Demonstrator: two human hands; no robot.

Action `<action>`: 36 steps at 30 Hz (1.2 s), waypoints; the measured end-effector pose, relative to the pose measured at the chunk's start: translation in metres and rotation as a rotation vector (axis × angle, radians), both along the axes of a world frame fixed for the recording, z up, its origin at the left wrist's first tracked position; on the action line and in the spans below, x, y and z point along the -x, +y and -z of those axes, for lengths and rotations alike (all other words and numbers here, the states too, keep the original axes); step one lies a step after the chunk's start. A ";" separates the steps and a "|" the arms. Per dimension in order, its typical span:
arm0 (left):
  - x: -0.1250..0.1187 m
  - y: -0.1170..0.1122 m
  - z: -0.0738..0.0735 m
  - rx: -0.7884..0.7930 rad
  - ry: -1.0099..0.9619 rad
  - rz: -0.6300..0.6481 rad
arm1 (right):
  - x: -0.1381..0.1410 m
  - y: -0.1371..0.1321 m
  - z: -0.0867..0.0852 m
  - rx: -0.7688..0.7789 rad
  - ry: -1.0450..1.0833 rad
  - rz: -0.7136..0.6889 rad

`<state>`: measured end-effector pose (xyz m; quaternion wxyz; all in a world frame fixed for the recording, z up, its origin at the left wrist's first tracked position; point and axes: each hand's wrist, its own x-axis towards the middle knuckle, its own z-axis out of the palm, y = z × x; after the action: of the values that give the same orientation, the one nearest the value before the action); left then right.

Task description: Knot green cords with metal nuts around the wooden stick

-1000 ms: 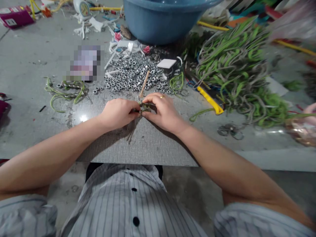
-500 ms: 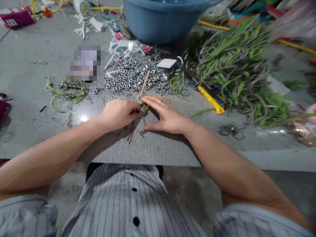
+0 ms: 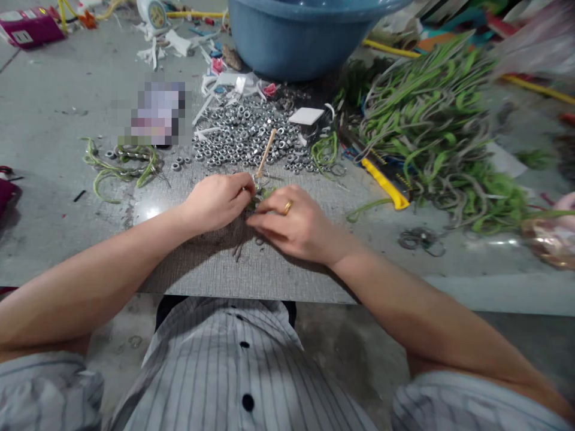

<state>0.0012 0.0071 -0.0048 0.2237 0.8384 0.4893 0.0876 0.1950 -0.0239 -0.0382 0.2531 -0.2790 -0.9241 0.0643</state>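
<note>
At the table's near side, my left hand (image 3: 220,200) pinches a short green and grey cord (image 3: 257,196), mostly hidden by the fingers. My right hand (image 3: 294,224), with a ring on one finger, is closed at the same cord from the right, thumb and fingertips drawn together. Thin grey cord ends (image 3: 238,251) come out below the hands and lie on the table. Just beyond my fingertips, a thin wooden stick (image 3: 267,151) slants up over a heap of metal nuts (image 3: 238,134).
A blue basin (image 3: 300,42) stands behind the nuts. On the right lie a tangle of green and grey cords (image 3: 440,126) and a yellow utility knife (image 3: 386,184). Left are a pixelated phone (image 3: 157,114) and a green cord with metal pieces (image 3: 126,161). Another person's hand (image 3: 566,206) shows far right.
My right hand has drawn back toward me, and its outstretched fingers have bent and closed at the cord. My left hand stays near the same place, still pinching.
</note>
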 end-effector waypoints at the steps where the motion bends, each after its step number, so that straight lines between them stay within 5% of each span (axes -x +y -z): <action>1: 0.000 0.000 0.000 0.005 -0.010 0.003 | 0.005 -0.004 0.000 -0.017 -0.035 -0.054; 7: 0.001 0.000 0.003 -0.005 -0.016 -0.002 | 0.021 -0.013 0.005 -0.125 -0.231 -0.088; 10: 0.001 0.000 0.007 -0.037 -0.028 0.012 | 0.018 -0.010 0.005 -0.095 -0.166 -0.051; 17: 0.002 -0.005 0.002 -0.181 -0.233 0.020 | 0.004 0.003 0.003 0.488 0.506 0.246; 21: 0.000 -0.005 0.003 -0.138 -0.272 0.084 | 0.002 0.010 0.008 0.643 0.687 0.291; 28: -0.002 0.002 0.023 -0.276 -0.484 0.134 | 0.005 0.010 0.008 0.621 0.767 0.249; 36: -0.002 0.003 0.023 -0.231 -0.469 0.135 | 0.004 0.009 0.007 0.603 0.686 0.266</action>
<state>0.0033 0.0101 -0.0276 0.2390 0.8459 0.3540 0.3195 0.1912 -0.0145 -0.0448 0.4575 -0.4184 -0.6835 0.3853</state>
